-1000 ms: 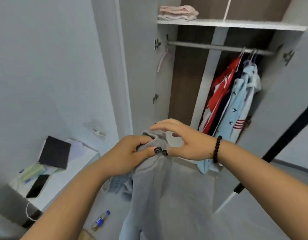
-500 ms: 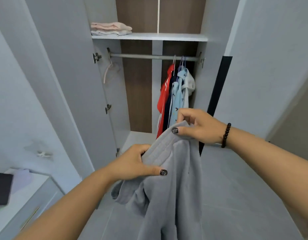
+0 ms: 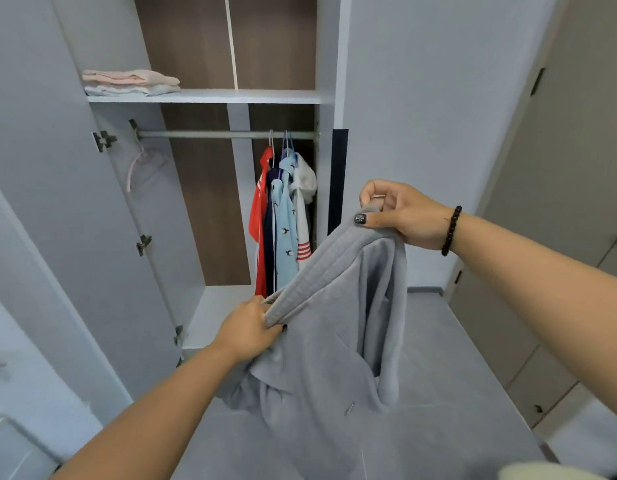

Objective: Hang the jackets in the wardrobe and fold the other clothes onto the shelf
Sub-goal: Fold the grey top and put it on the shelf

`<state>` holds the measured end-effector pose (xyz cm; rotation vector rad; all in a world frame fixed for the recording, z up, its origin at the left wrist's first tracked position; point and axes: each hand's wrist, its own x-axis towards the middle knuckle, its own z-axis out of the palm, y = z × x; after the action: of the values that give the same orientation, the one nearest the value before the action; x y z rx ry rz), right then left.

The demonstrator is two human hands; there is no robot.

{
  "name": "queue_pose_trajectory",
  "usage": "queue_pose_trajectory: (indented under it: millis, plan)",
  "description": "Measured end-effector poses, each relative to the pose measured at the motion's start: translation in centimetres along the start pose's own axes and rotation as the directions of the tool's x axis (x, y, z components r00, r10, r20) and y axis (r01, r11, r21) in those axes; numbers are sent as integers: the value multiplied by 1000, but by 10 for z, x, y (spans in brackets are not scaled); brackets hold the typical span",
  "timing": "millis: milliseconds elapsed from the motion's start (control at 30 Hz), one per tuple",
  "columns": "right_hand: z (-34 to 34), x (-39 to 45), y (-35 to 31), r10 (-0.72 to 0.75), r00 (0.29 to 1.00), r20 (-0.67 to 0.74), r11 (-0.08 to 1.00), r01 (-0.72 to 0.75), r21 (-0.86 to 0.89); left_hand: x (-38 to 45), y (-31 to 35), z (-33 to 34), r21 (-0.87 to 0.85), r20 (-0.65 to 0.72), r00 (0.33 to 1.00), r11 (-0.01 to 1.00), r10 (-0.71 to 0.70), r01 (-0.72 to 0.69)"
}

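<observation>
Both hands pinch the grey garment's ribbed edge (image 3: pixel 321 268): right hand (image 3: pixel 400 216) high, left hand (image 3: pixel 251 330) low and nearer the wardrobe rail (image 3: pixel 224 134); garment (image 3: pixel 321 375) hangs below, edge slanting up-right.

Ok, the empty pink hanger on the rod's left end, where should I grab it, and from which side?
Take the pink hanger by its neck, just under the hook, coming from the front right. It hangs close to the open door on its left, while the rod to its right is bare. Both hands hold the grey garment, so free one first.
</observation>
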<state>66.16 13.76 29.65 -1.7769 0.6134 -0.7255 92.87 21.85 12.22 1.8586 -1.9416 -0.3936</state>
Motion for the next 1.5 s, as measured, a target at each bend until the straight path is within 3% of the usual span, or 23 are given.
queue_pose_trajectory:
  millis: [33, 100, 167, 267, 433, 500, 567, 700, 800, 933, 1033, 1167, 1233, 1300, 1367, 1500]
  plan:
    - [-4, -2, -2, 21, 1000, 11, 999, -21, -46, 3, -2, -2, 14, 14, 1000, 1000, 8, -8]
    - [-5, -5, -5, 25, 1000, -11, 937, -27, -349, 11, -8, -11, 50, 51, 999, 999, 12, -14]
    - [-1, -10, -7, -10, 1000, -16, 756, -3, -654, 18, -16, -27, 72, 60, 998, 997, 18, -22]
    - [5, -20, -7, 53, 994, 94, 468, 58, -882, 25, -25, -64, 109, 59, 993, 989, 98, -104]
    - [4, -20, -12, 253, 963, 95, 51, 85, -995, 33, -32, -130, 357, 114, 980, 913, 165, -196]
    - [7, -13, -16, 209, 974, 86, -161, 121, -980, 33, -34, -149, 392, 114, 985, 905, 132, -167]
    - [10, -6, -21, 130, 983, 125, -255, 156, -954, 32, -39, -166, 382, 133, 986, 914, 96, -141]
    - [14, 4, -31, 32, 997, 70, -127, 73, -989, 20, -62, -191, 375, 132, 988, 918, 82, -127]
    - [21, 10, -27, 2, 996, 84, -155, 84, -984, 11, -76, -197, 261, 32, 989, 954, 146, -149]
    - [27, 23, -23, 28, 999, 30, -107, 33, -994, 2, -88, -204, 124, 72, 994, 988, 86, -94]
    - [24, 31, -24, 9, 997, -80, -101, -78, -992, -13, -99, -196, -2, 165, 984, 997, -72, 73]
    - [35, 37, -16, -82, 973, -217, 111, -207, -972, -43, -103, -155, -47, 454, 884, 988, -111, 148]
    - [46, 41, -6, -82, 967, -240, 88, -233, -968, -58, -105, -124, -74, 574, 810, 978, -118, 195]
    - [55, 45, 5, -90, 967, -240, 13, -240, -971, -71, -110, -92, -124, 610, 778, 952, -151, 282]
    - [58, 47, 15, -108, 960, -259, 6, -260, -965, -77, -115, -70, -191, 568, 804, 923, -173, 334]
    - [48, 48, 27, -133, 929, -346, 60, -341, -938, -62, -124, -72, -317, 338, 894, 858, -295, 403]
